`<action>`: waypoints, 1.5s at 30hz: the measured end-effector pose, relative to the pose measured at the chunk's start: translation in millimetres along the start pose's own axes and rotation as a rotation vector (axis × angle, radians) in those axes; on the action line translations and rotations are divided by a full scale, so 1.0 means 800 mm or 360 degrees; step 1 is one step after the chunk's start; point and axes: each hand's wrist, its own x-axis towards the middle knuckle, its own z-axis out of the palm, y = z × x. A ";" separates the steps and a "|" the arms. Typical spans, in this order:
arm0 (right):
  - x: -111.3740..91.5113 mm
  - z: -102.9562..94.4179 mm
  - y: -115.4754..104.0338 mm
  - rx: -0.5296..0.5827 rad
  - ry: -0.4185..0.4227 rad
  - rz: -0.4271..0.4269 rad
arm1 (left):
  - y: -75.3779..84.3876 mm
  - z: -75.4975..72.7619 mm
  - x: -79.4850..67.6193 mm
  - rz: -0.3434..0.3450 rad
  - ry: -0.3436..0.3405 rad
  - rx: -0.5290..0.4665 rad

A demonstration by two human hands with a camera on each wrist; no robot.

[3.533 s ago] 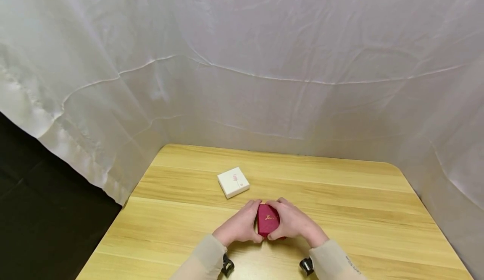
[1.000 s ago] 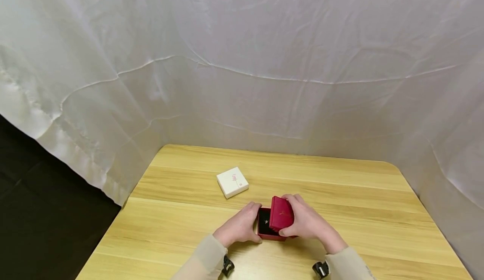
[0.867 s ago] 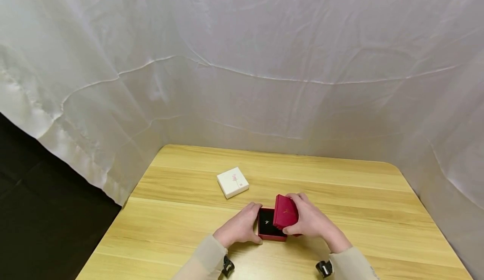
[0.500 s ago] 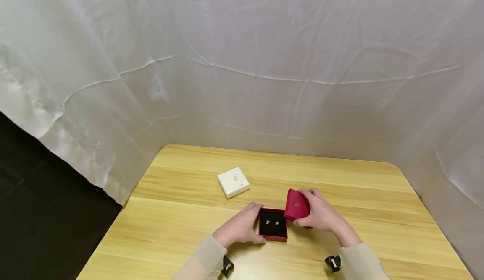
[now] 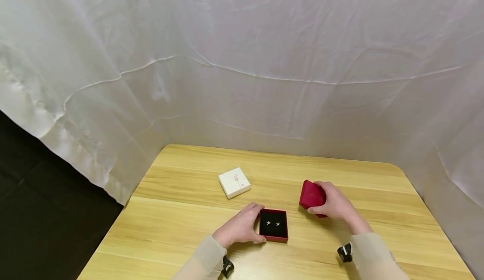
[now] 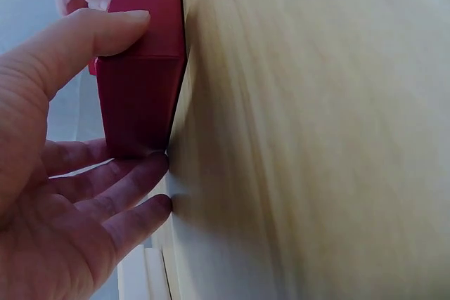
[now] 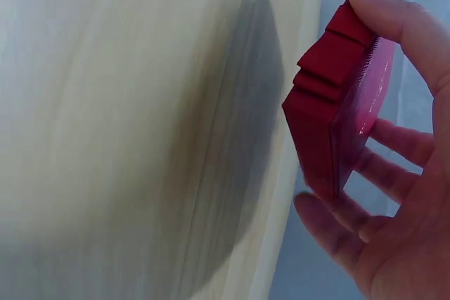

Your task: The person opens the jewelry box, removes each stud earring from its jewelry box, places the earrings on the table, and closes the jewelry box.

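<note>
On the table lies the red base of a jewelry box (image 5: 276,239), its black lining (image 5: 273,229) facing up with two small star-shaped earrings (image 5: 268,223) set in it. My left hand (image 5: 240,226) grips the base at its left side, thumb on the near wall and fingers on the far one. In the left wrist view that thumb presses the red wall (image 6: 144,93). My right hand (image 5: 334,204) holds the red box lid (image 5: 313,196) off to the right. In the right wrist view the lid (image 7: 334,96) is tilted and lifted off the wood, its shadow falling beside it.
A white square box (image 5: 234,182) with a pink flower print sits behind the left hand. The wooden table (image 5: 181,213) is bordered at the back and sides by a pale hanging cloth (image 5: 264,116). Dark fabric (image 5: 45,204) shows at the left.
The lid has come off the base in my right hand and moved right and away from me, uncovering both earrings. My left hand has stayed on the base. The white box has not moved.
</note>
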 end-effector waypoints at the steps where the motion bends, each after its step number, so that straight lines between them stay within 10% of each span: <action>1: 0.002 -0.002 0.004 -0.0012 0.0006 -0.0001 | 0.000 0.000 0.000 0.0004 0.0001 -0.0001; 25: 0.044 -0.026 0.075 -0.0099 -0.0036 0.0113 | 0.002 0.001 0.001 -0.0015 -0.0032 0.0019; 45: 0.052 -0.027 0.085 -0.0036 -0.0191 0.0085 | 0.001 -0.001 0.002 -0.0035 -0.0031 0.0021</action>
